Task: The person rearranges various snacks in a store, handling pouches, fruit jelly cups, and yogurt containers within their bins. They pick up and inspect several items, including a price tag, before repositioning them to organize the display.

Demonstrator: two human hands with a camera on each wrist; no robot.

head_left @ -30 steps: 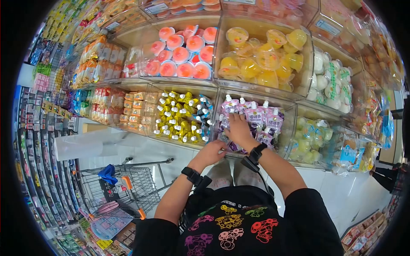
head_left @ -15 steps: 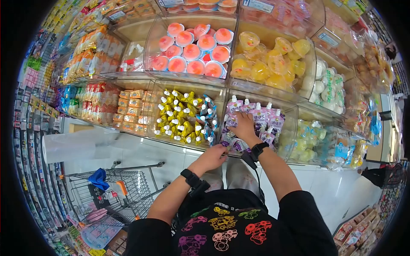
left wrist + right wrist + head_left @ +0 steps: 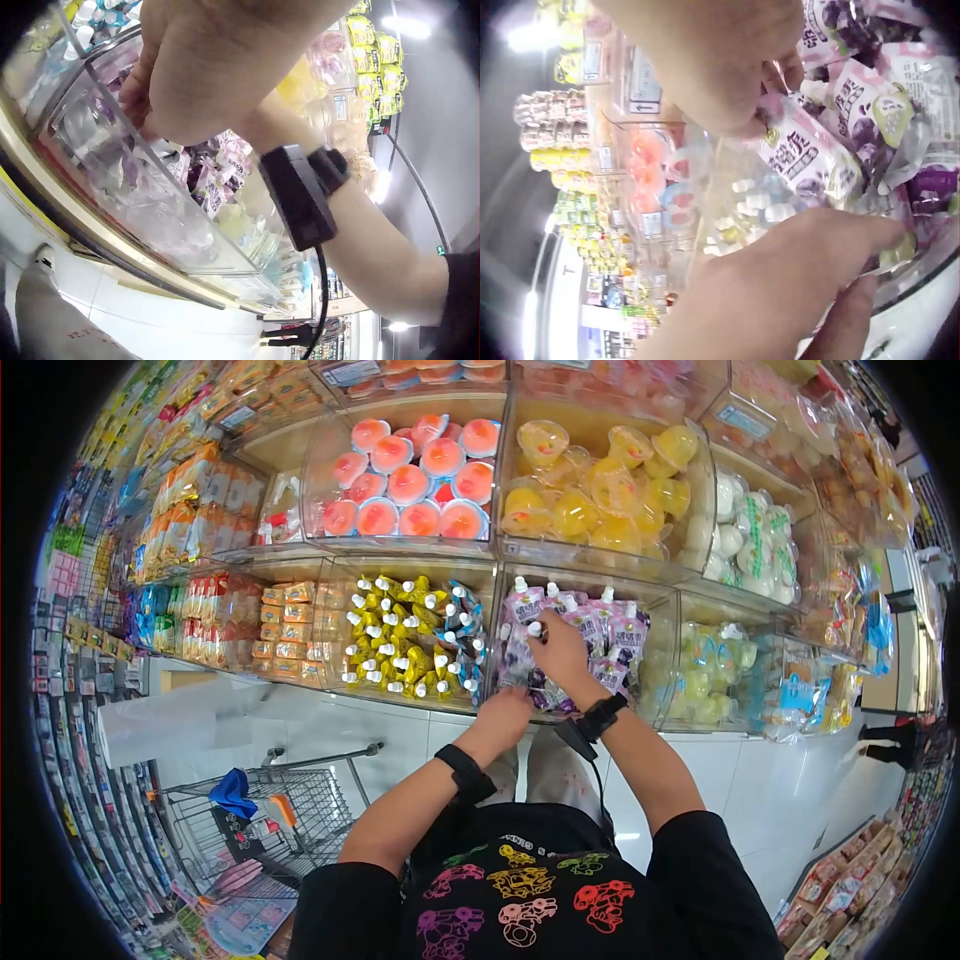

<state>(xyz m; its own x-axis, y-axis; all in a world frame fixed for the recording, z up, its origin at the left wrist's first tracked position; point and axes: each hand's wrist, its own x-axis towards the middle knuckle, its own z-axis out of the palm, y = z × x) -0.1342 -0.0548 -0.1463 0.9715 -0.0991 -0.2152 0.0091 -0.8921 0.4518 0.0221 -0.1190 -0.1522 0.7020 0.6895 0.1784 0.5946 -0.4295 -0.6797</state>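
Note:
In the head view, purple-and-white pouches [image 3: 625, 630] with white caps fill a clear bin. My right hand [image 3: 562, 656] pinches one pouch near its white cap [image 3: 535, 629]; the right wrist view shows that hand [image 3: 727, 67] at the upper end of a pouch [image 3: 799, 150]. My left hand [image 3: 503, 720] reaches over the bin's front edge, fingertips among the pouches. Its index finger lies against crinkled wrapping in the right wrist view, where the hand [image 3: 772, 270] is lower down. Whether it grips anything is unclear; in the left wrist view, the hand [image 3: 217, 75] hides its own grasp.
Yellow pouches [image 3: 400, 635] lie left of this bin, pale green cups [image 3: 715, 660] right. Behind are pink-lidded cups [image 3: 408, 484] and yellow cups [image 3: 610, 485]. A shopping cart [image 3: 265, 810] stands lower left; a person's dark-clothed legs [image 3: 890, 740] are at far right.
My right hand has gone from lying spread over the pouches to pinching one near its cap. My left hand's fingers have moved over the bin's front edge. The head view has shifted slightly.

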